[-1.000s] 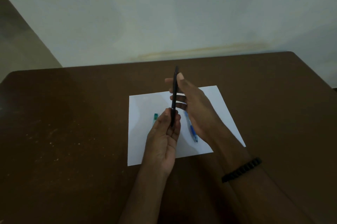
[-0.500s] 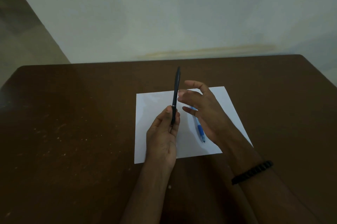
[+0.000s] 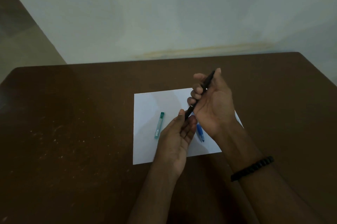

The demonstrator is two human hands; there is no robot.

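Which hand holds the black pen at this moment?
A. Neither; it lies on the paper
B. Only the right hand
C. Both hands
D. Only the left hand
C: the right hand has its fingers curled round the upper part of the black pen, while the left hand pinches its lower end, with the pen held up above the white paper.

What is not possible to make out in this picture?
Head view: blue pen's upper part, behind the left hand and right hand.
Head view: black pen's lower tip, inside the left hand's fingers.
Head view: green lead case's label, too small and dim.
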